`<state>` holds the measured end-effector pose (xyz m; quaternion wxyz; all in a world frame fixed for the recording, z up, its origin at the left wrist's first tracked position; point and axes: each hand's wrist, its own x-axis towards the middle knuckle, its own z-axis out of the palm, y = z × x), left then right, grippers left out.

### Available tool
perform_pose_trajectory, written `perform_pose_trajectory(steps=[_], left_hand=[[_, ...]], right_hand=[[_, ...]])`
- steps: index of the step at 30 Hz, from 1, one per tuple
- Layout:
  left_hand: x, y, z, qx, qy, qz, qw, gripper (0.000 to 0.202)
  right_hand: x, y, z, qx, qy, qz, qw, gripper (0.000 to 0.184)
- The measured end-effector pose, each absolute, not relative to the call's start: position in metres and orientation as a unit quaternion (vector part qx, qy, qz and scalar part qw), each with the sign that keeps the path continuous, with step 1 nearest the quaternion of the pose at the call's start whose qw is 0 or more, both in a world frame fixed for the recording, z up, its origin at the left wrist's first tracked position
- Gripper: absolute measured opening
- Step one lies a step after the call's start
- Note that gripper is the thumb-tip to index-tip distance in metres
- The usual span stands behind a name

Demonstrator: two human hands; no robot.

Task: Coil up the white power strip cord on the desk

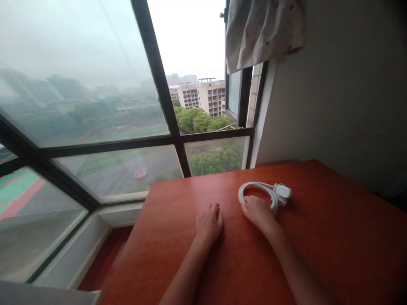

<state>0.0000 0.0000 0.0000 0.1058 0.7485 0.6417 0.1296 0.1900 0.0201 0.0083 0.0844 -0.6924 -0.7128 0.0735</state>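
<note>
A white coiled cable (257, 187) with a white plug block (282, 192) at its right end lies on a reddish-brown wooden table (333, 237). My right hand (258, 212) rests palm down on the near side of the coil, its fingers curled over the cable. My left hand (209, 223) lies palm down on the bare table a short way to the left of the cable, fingers loosely together and touching nothing else.
A large window with dark frames (165, 101) stands beyond the table's far edge, looking onto trees and buildings. A patterned curtain (263, 29) hangs top right against a grey wall (343, 93). The floor and sill lie left of the table.
</note>
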Motion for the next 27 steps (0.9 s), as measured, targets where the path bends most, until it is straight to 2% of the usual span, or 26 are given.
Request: perform_pose_trajectory(steps=[3, 5, 8, 10, 14, 19, 27], left_hand=[[-0.006, 0.005, -0.001, 0.716, 0.655, 0.197, 0.137, 0.033], [-0.015, 0.011, -0.001, 0.694, 0.660, 0.223, 0.179, 0.031], [-0.031, 0.020, -0.004, 0.677, 0.648, 0.243, 0.251, 0.023], [-0.037, 0.023, -0.006, 0.674, 0.641, 0.258, 0.262, 0.022], [-0.037, 0.022, -0.004, 0.684, 0.636, 0.308, 0.182, 0.029], [-0.040, 0.016, 0.008, 0.681, 0.621, 0.372, 0.109, 0.027], [-0.059, 0.024, 0.009, 0.593, 0.642, 0.478, 0.088, 0.023]], right_hand=[[0.158, 0.003, 0.014, -0.553, -0.801, 0.161, 0.165, 0.018], [0.142, -0.008, 0.018, -0.459, -0.834, 0.213, 0.219, 0.019], [0.135, -0.014, 0.022, -0.395, -0.841, 0.241, 0.279, 0.021], [0.143, -0.009, 0.022, -0.400, -0.826, 0.219, 0.332, 0.023], [0.177, 0.015, 0.013, -0.530, -0.734, 0.077, 0.418, 0.027], [0.204, 0.034, -0.004, -0.594, -0.702, -0.023, 0.393, 0.037], [0.201, 0.033, -0.035, -0.635, -0.725, 0.052, 0.264, 0.069]])
